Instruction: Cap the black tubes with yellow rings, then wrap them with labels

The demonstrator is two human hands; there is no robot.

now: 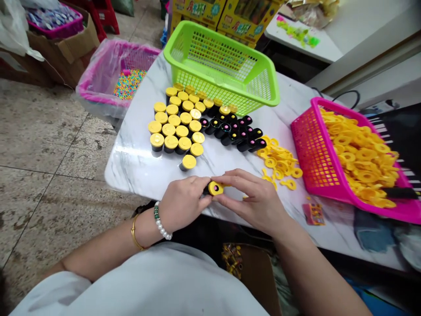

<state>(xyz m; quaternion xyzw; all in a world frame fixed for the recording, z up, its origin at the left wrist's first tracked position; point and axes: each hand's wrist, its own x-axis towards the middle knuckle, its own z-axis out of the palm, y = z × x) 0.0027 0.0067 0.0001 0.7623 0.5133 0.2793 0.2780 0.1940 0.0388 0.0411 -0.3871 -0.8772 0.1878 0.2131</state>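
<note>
Over the table's front edge, my left hand point(186, 201) grips a small black cup point(206, 189) lying tilted. My right hand point(251, 193) pinches a yellow flip cap point(216, 188) at that cup's mouth, and a pink dot shows through the cap's hole. Beyond my hands stand several black cups with closed yellow lids point(182, 131). To their right lie uncapped black cups point(235, 131), with pink or yellow dots at their ends. Loose yellow caps point(279, 159) are heaped past my right hand.
A green basket point(223, 79) stands at the table's back. At right, a pink basket point(317, 160) holds many yellow caps point(362, 153). A small printed packet point(314, 213) lies nearby. Left of the table, a lined pink tub point(88, 87) contains colourful beads point(130, 83).
</note>
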